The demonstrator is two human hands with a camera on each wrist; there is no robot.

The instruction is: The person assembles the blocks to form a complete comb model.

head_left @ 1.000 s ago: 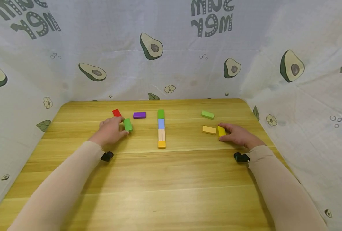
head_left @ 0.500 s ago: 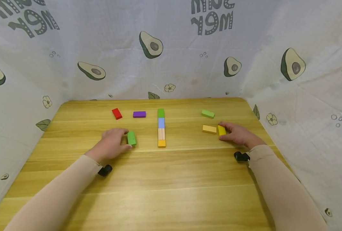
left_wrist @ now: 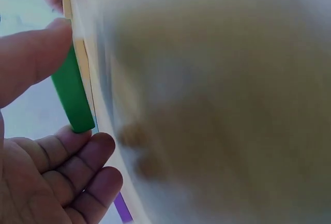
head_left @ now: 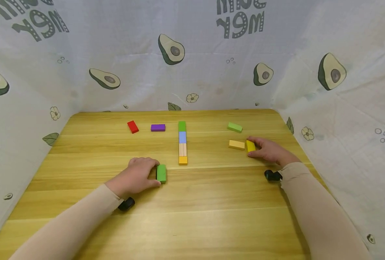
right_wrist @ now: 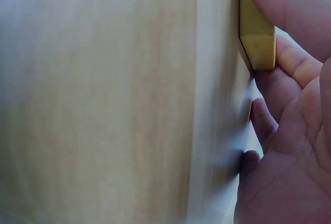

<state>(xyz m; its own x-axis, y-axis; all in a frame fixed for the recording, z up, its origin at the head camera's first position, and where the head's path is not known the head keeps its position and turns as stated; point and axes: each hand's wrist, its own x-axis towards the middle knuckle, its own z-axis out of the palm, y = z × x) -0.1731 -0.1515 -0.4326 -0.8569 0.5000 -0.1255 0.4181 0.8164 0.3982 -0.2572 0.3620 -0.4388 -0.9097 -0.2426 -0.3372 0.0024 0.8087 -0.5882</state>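
My left hand pinches a green block by its two ends, thumb at the near end and fingers at the far one. In the left wrist view the same green block shows between thumb and fingertips, close over the wood. To the right, my right hand pinches a yellow block between thumb and fingers at the table surface. A light orange block lies just left of it. At the middle stands a straight row of blocks: green, blue, plain wood and orange.
A red block and a purple block lie at the back left of the wooden table. Further right at the back is a light green block. A patterned white cloth hangs behind and at both sides.
My left hand has carried the green block toward me and to the right, from beside the red block to nearer the row's front end. The right hand stays at the yellow block.
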